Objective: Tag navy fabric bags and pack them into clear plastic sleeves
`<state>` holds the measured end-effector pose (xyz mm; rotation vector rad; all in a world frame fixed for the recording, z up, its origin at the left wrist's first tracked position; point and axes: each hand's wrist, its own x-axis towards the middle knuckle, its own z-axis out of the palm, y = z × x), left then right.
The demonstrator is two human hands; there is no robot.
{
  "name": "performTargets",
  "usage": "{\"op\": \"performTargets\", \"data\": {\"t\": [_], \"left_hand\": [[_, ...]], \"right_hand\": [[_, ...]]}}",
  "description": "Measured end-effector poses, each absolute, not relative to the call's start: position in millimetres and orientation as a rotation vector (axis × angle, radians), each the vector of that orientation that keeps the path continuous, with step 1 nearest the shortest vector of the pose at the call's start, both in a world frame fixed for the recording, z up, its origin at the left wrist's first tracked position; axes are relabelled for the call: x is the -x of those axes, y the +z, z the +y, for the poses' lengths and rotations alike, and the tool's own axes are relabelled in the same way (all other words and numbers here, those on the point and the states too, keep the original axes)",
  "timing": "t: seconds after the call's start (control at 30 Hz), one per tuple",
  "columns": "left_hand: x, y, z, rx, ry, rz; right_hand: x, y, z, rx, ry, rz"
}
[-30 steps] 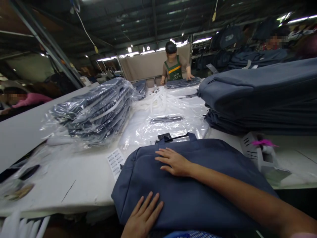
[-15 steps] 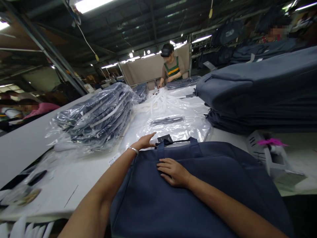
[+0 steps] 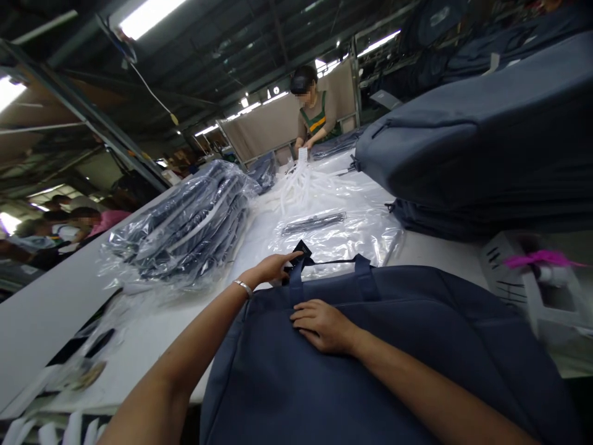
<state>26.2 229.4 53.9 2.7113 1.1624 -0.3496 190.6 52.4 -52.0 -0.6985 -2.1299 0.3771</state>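
A navy blue bag (image 3: pixel 370 377) lies across the near edge of the table, its carry handle (image 3: pixel 365 278) standing up at the far side. My left hand (image 3: pixel 273 267), with a silver bracelet at the wrist, reaches over the bag's top edge. Its fingers are closed on a black hang tag (image 3: pixel 303 252) beside the left handle base; the bag's edge and handle partly hide the grip. My right hand (image 3: pixel 322 326) rests flat on the bag's front panel below the handle, fingers stretched out, holding nothing.
Clear plastic bags (image 3: pixel 333 238) lie flat beyond the bag. A stack of wrapped navy bags (image 3: pixel 185 222) stands left; a tall pile of unwrapped ones (image 3: pixel 430 148) is right. A grey holder with pink ribbon (image 3: pixel 544 259) sits at right. A co-worker (image 3: pixel 317 114) works across the table.
My left hand has closed on the hang tag, which has turned and tilted up. The right hand stays on the bag. The camera view has shifted slightly.
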Motion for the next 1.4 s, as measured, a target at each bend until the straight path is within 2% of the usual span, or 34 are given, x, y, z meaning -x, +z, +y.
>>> {"op": "performTargets", "data": {"t": [0.5,0.8,0.93,1.1,1.23,1.4], "left_hand": [[-20.0,126.6,190.5,-2.897,-0.488,1.740],[-9.7,154.7,163.2,-2.897,-0.440,1.727],[-15.3,142.6,128.3,-2.897,-0.277,1.661],[-39.2,90.0,71.3,-2.961,-0.124,1.526],[-53.2,58.9,63.2,-2.968,-0.075,1.678],[-45.4,51.9,84.0,-2.874,0.020,1.722]], "right_hand": [[-193.2,-47.9,52.6,0.786,0.420,-1.927],[-194.6,-45.7,53.3,0.760,0.522,-1.778],[-199.1,-36.7,56.3,0.823,0.506,-1.555],[-217.2,-33.0,61.8,0.963,0.346,-1.328],[-228.8,-33.0,82.0,1.079,0.220,-1.500],[-221.3,-17.4,143.1,1.316,0.099,-1.943]]}}
